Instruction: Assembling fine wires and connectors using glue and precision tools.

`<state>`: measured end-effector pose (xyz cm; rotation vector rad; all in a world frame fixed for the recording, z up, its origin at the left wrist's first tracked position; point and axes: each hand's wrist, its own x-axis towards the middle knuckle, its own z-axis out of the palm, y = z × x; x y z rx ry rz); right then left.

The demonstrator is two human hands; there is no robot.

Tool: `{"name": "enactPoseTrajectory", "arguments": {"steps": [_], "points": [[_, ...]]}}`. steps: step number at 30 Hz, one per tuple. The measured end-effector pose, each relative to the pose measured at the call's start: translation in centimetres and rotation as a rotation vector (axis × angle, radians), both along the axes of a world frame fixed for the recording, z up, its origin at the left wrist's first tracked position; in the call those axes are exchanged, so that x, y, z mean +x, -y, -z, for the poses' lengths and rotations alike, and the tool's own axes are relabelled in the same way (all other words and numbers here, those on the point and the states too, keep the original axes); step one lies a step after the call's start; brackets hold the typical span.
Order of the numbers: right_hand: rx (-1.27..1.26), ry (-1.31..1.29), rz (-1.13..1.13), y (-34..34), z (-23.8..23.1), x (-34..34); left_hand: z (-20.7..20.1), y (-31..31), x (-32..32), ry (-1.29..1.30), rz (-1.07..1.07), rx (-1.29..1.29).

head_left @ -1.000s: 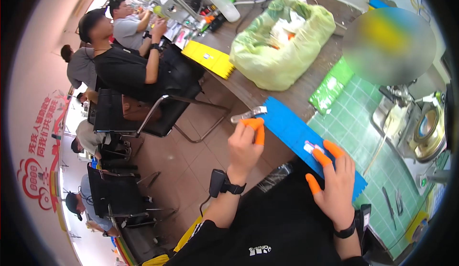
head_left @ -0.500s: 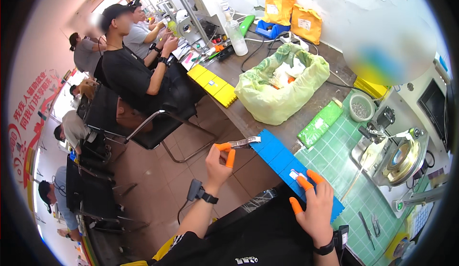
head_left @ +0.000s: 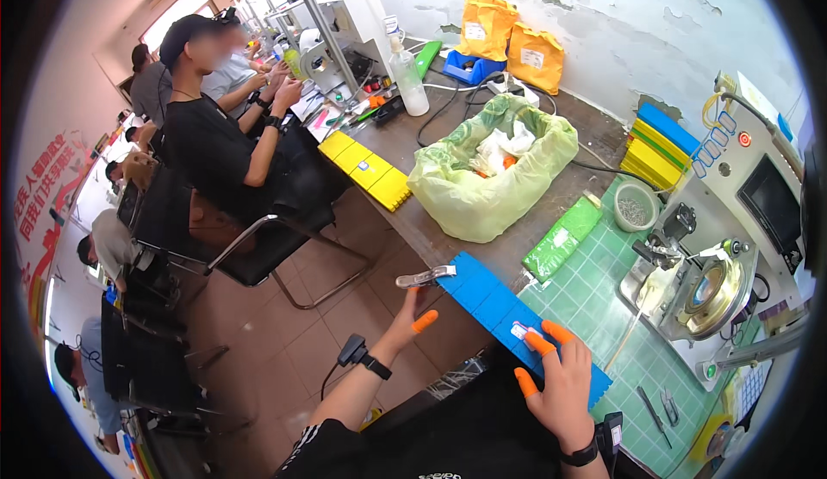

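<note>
A long blue slatted board (head_left: 491,298) lies along the front edge of the bench, with a metal spring clamp (head_left: 426,276) at its far end. My left hand (head_left: 398,334) is just below the clamp's handle; its thumb, in an orange finger cot, stands apart, while the other fingertips are partly hidden at the handle. Over the near half of the board my right hand (head_left: 562,384) is spread, orange cots on thumb and two fingers. Its fingertips are beside a small white label-like piece (head_left: 521,330) on the board; whether they touch it is unclear.
A bin lined with a pale green bag (head_left: 482,208) stands beyond the board, near a green packet (head_left: 564,236). A bowl of small metal parts (head_left: 636,207), a machine (head_left: 706,294) and tweezers (head_left: 653,415) are on the right. A seated person (head_left: 228,126) works at left.
My view has shifted a little, so the bench appears lower and further left. My left thumb has moved away from the clamp's handle. The right hand stays over the board.
</note>
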<state>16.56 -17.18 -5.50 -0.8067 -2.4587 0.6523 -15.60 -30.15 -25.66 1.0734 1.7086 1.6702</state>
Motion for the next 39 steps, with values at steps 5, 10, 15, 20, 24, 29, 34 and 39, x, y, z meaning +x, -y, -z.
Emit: {"name": "enactPoseTrajectory", "arguments": {"steps": [5,10,15,20,24,29,34,39], "points": [[0.001,0.013,0.024,0.1,-0.1,0.1,-1.2,-2.0,-0.4,0.688,0.476,-0.129],[-0.012,0.010,0.036,0.2,0.1,-0.3,-1.1,6.1,-6.8,0.747,0.549,-0.400],[0.010,0.032,0.038,0.4,-0.2,0.0,-0.5,26.8,-17.5,0.819,0.115,-0.333],[-0.032,0.046,-0.071,-0.3,-0.9,0.4,-10.5,37.7,-28.2,-0.615,-0.791,-0.563],[-0.163,0.162,0.032,-0.4,-2.0,1.5,-25.6,16.0,-19.6,-0.622,-0.650,-0.169],[-0.066,-0.024,0.011,0.5,-4.7,3.6,-30.4,-5.1,-3.5,-1.132,0.110,0.248],[-0.200,-0.105,-0.006,2.5,-10.4,9.0,-32.0,-17.0,9.5,-1.524,0.640,0.514],[-0.096,-0.077,0.281,3.3,-10.6,14.7,-33.1,-21.5,12.5,-1.036,0.390,0.808]]}}
